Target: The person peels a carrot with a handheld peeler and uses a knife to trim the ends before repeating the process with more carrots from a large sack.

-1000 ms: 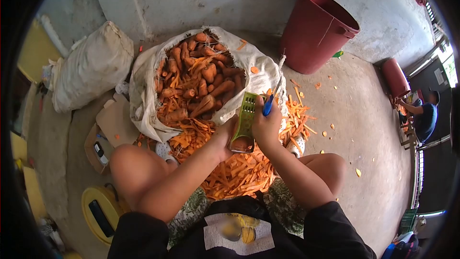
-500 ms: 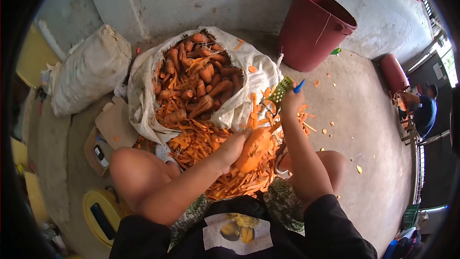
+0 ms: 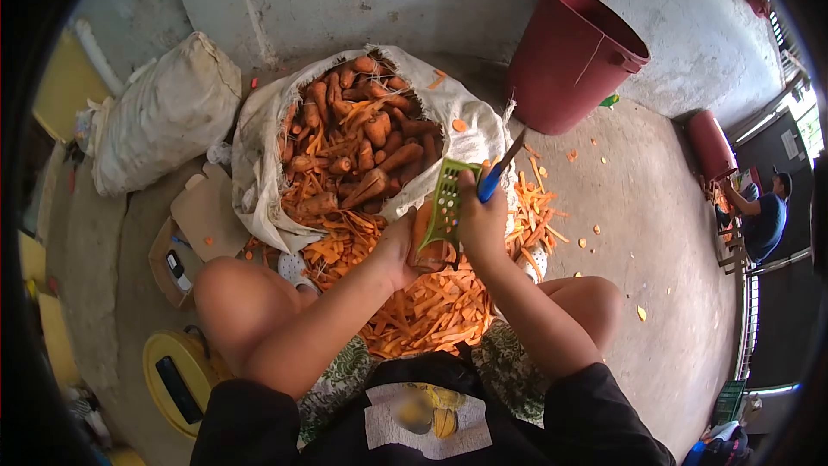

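Observation:
My left hand is closed around a peeled carrot, held over the heap of peelings. In my closed right hand is a green peeler with a perforated body, lying against the carrot. A knife with a blue handle sits in the same hand, its blade pointing up and away. Orange carrot peelings cover the floor between my legs. Just beyond, a white woven sack lies open, filled with unpeeled carrots.
A tall dark red bin stands by the wall. On the left are a stuffed white sack, a cardboard box and a yellow lid with a phone on it. A co-worker sits far right near another red bin.
My right hand has come back toward me, bringing the peeler from beyond the carrot down onto it. The carrot has tilted more upright in my left hand.

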### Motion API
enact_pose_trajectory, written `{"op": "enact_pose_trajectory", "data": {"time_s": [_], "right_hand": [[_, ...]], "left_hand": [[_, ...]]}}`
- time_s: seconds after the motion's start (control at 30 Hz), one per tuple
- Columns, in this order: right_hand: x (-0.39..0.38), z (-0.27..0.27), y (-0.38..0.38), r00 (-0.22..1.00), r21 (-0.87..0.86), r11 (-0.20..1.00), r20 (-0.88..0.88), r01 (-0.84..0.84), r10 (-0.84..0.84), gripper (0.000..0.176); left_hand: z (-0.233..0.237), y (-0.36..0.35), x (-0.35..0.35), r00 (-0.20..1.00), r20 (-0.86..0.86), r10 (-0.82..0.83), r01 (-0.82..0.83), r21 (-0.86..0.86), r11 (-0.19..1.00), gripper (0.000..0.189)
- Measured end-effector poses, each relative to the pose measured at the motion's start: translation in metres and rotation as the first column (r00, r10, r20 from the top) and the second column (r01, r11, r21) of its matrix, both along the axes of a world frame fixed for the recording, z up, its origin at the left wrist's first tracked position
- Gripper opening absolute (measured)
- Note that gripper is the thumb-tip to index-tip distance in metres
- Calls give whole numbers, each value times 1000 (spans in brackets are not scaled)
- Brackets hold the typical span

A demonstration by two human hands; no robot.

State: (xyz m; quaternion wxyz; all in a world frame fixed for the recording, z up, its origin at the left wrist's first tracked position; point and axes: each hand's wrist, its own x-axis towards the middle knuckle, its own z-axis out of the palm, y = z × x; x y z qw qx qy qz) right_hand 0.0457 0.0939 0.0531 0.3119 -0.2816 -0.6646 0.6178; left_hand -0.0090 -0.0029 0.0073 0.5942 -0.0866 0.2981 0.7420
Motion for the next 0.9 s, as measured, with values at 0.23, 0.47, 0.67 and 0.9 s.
{"op": "enact_pose_trajectory", "data": {"time_s": [0.23, 0.47, 0.67, 0.9], "right_hand": [[-2, -20, 0, 974, 382, 921, 174, 72, -148, 20], [-17, -62, 103, 816, 422, 795, 189, 436, -547, 23], [-16, -46, 101, 883, 164, 887, 127, 432, -453, 26], [-12, -16, 37, 981, 84, 980, 47, 183, -187, 25]], "left_hand": [[3, 1, 10, 1000, -2, 26, -26, -112, 993, 32], [20, -2, 38, 871, -359, -335, 264, -232, 936, 41], [3, -6, 15, 880, -416, -231, 137, -243, 960, 42], [18, -2, -3, 987, -151, 58, -79, -138, 987, 37]]}}
